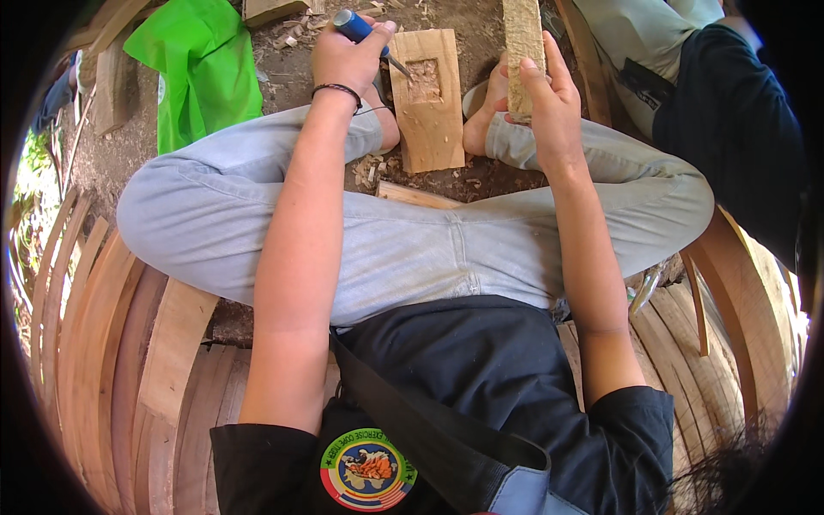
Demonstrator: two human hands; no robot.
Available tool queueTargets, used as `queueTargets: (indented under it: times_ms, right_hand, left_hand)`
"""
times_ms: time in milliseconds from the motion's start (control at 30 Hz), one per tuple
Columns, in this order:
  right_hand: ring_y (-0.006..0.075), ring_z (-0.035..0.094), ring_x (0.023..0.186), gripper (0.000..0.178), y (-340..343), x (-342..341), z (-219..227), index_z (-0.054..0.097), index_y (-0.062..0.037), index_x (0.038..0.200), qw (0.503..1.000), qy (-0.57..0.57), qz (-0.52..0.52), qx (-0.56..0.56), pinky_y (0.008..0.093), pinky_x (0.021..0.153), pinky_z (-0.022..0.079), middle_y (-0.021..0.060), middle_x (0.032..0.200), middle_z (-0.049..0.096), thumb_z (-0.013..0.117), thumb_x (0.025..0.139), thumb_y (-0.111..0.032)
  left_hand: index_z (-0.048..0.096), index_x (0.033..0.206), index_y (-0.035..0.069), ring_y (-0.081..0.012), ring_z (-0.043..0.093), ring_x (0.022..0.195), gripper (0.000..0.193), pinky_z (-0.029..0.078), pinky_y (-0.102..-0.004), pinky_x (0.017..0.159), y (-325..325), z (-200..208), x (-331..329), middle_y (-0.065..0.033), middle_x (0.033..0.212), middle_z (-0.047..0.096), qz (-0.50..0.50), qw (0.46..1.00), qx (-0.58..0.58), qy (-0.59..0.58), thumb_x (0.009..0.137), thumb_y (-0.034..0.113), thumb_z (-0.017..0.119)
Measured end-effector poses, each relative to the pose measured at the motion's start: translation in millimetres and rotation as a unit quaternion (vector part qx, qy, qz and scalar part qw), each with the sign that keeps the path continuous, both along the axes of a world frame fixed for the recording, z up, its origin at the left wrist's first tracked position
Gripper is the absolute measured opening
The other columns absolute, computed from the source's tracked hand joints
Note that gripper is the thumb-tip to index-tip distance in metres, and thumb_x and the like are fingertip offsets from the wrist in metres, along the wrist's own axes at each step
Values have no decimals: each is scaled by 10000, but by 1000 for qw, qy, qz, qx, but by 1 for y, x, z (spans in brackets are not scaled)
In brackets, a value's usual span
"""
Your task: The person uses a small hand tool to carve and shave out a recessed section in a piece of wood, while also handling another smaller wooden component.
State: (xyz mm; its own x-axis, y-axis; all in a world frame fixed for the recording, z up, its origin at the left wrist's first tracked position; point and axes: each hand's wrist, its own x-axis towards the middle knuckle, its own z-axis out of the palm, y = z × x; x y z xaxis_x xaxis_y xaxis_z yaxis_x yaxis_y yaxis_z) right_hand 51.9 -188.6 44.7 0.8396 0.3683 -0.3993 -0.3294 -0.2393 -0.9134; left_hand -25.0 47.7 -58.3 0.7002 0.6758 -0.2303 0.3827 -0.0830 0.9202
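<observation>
My left hand [341,64] is closed around the blue handle of a chisel [351,26]. Its dark narrow blade slants down to the right, with the tip at the left side of a rectangular recess in a wooden board [433,137]. The floor of the recess is rough and chipped. The board lies between my feet. To the right, my right hand [554,116] grips a rough length of wood [522,51], held upright with its lower end in my fingers. That piece is apart from the board and the chisel; its top runs out of view.
Wood chips [371,167] are scattered over the ground. A bright green bag [199,73] lies at the far left. A wood offcut [418,196] is before my crossed legs. Another person in dark clothing [730,129] sits close on my right. Planks [103,326] are behind me.
</observation>
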Motion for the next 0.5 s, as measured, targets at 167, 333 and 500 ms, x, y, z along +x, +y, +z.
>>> queueTargets:
  times_ms: [167, 333, 500]
  right_hand:
    - [83, 638, 782, 603, 3, -1, -1, 351, -73, 1592, 1000, -18, 16, -7, 266, 620, 580, 45, 1084, 671, 567, 1046, -209]
    - [105, 649, 861, 623, 2, -3, -3, 341, -48, 1594, 999, -20, 32, -23, 275, 725, 586, 59, 1125, 670, 584, 1043, -206]
    - [137, 674, 862, 592, 0, 10, 20, 351, -26, 1576, 976, -196, 96, -6, 287, 742, 580, 136, 1200, 676, 567, 1054, -204]
  left_hand:
    - [717, 972, 58, -157, 700, 729, 389, 564, -311, 698, -11, 17, 4, -63, 863, 742, -29, 996, 85, 22, 811, 381, 863]
    - [662, 1012, 93, -374, 700, 813, 377, 547, -475, 753, -32, 27, 14, -188, 875, 715, -108, 967, 217, 83, 820, 385, 801]
    - [641, 1052, 88, -455, 682, 887, 340, 532, -544, 798, -51, 22, 25, -238, 914, 706, -135, 951, 275, 33, 850, 335, 759]
